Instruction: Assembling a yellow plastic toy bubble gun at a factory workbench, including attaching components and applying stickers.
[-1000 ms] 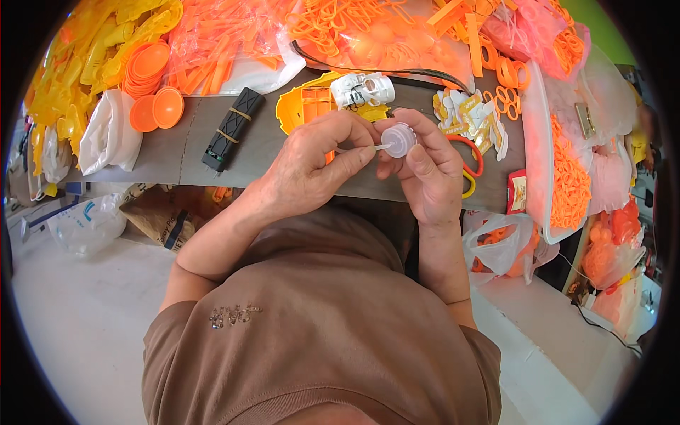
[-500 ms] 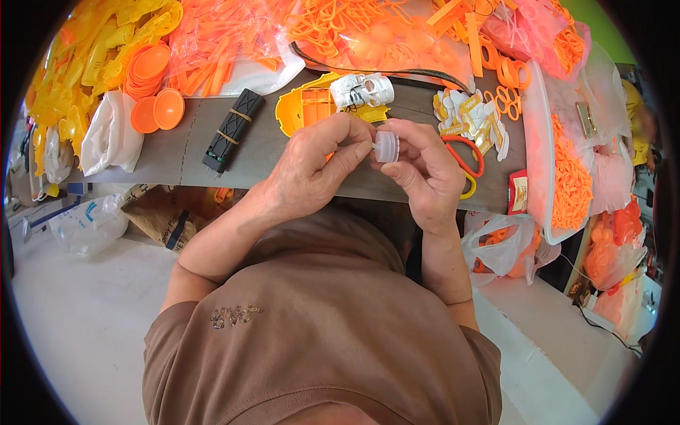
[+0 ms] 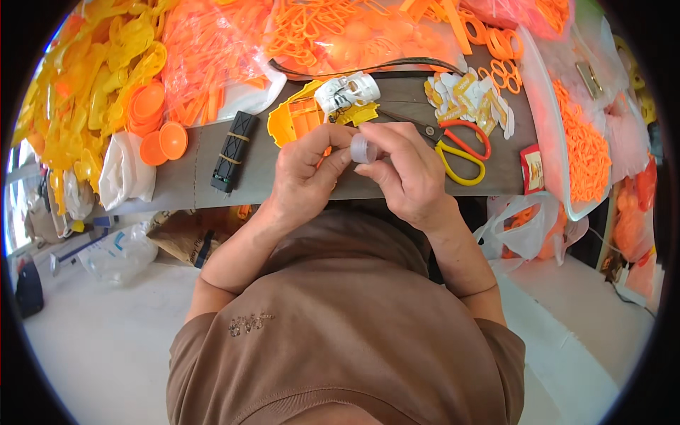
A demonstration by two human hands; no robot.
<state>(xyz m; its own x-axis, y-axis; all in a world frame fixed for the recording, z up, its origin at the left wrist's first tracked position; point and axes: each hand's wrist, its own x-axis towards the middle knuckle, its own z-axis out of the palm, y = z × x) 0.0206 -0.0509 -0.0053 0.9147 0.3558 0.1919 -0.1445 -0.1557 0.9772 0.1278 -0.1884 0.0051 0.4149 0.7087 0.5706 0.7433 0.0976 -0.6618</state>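
Above the bench's near edge, both hands meet around a small translucent plastic cup-shaped piece [image 3: 363, 150]. My left hand [image 3: 306, 170] is closed in a pinch, thumb and forefinger at the left side of this piece. Around its right side curl the fingers and thumb of my right hand [image 3: 409, 173]. Just beyond the hands lies a yellow plastic shell [image 3: 285, 122] with an orange insert [image 3: 307, 117]. A white plastic mechanism [image 3: 347, 92] rests against that shell. Beside my right hand are scissors [image 3: 462, 154] with red and yellow handles.
A black ridged bar [image 3: 235, 152] with rubber bands lies left. Orange round dishes [image 3: 172, 140] and yellow parts [image 3: 106, 78] pile at the far left. White-and-gold pieces [image 3: 467, 99] lie right, near a clear bin [image 3: 549, 127] of small orange parts. Bags of orange parts [image 3: 212, 53] line the back.
The whole view has shifted a little. The cup-shaped piece has turned in my fingers and sits closer to my left hand. More of the scissors shows beside my right hand.
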